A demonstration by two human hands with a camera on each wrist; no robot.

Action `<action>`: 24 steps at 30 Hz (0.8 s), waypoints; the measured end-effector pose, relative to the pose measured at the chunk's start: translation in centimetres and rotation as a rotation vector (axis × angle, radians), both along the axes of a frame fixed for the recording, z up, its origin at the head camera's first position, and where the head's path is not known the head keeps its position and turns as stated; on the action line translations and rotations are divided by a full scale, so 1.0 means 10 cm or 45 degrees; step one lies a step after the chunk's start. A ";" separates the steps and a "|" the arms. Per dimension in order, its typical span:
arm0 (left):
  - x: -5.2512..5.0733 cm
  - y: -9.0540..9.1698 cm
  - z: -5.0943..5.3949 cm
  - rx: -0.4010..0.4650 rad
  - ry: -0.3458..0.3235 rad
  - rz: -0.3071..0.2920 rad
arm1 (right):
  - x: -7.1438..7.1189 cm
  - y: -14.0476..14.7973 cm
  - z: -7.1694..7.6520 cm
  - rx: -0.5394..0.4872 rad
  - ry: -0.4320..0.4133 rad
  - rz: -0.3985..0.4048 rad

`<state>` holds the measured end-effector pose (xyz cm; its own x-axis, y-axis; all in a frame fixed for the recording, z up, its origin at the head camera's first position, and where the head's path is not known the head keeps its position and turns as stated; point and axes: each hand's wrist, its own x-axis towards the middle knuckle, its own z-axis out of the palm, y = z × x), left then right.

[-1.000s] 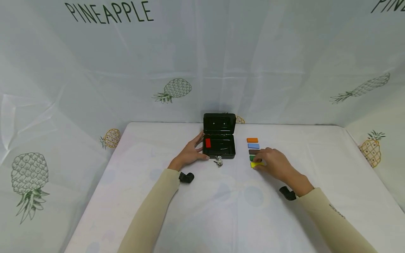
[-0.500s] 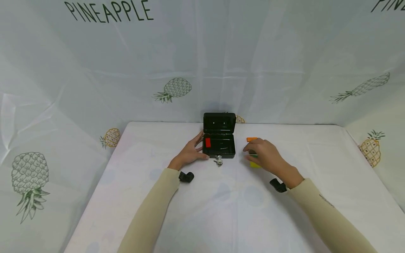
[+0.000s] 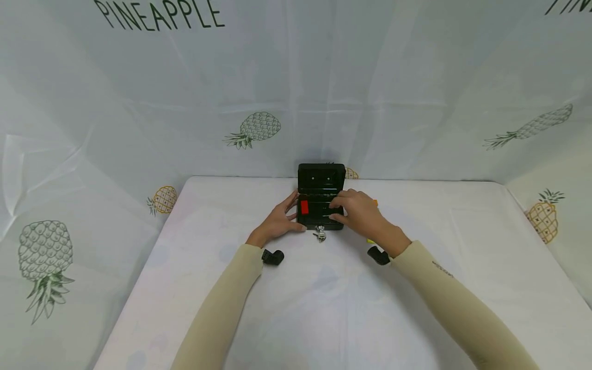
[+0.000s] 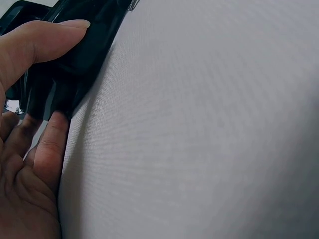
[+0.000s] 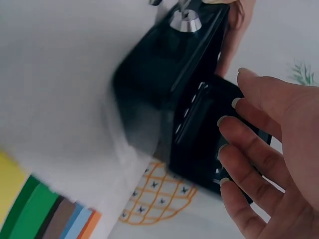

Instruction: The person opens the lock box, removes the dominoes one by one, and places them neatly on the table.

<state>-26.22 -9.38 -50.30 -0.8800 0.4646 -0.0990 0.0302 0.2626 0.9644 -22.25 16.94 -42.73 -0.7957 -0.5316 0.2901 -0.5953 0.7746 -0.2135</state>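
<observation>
A small black cash box [image 3: 321, 211] stands at the back middle of the table, lid [image 3: 321, 178] raised. A red block [image 3: 304, 207] lies inside at its left. My left hand [image 3: 278, 222] grips the box's left side, thumb on the front and fingers along the side, as the left wrist view also shows. Over the box's right part is my right hand [image 3: 358, 213], fingers slightly bent and spread; in the right wrist view nothing sits between its fingers [image 5: 254, 149]. A key in the lock [image 3: 320, 234] hangs at the front.
Right of the box lies a row of coloured blocks, mostly behind my right hand in the head view. The right wrist view shows yellow [image 5: 9, 181], green [image 5: 32, 211], brown [image 5: 57, 219], blue [image 5: 76, 221] and orange [image 5: 90, 224] ones. A pineapple-print cloth [image 3: 393, 103] hangs behind.
My right hand has moved left from the yellow block, passing over the row, to the right part of the box. The left hand has stayed on the box.
</observation>
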 end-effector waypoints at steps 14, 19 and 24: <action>-0.03 -0.01 -0.03 0.005 -0.040 -0.007 | -0.21 -0.42 -0.03 0.068 -0.085 -0.074; -0.02 -0.01 -0.02 0.014 -0.057 -0.007 | -0.27 -0.53 -0.10 0.096 -0.121 -0.089; -0.02 -0.01 0.00 0.008 -0.049 -0.019 | -0.31 -0.61 -0.15 0.149 -0.140 -0.115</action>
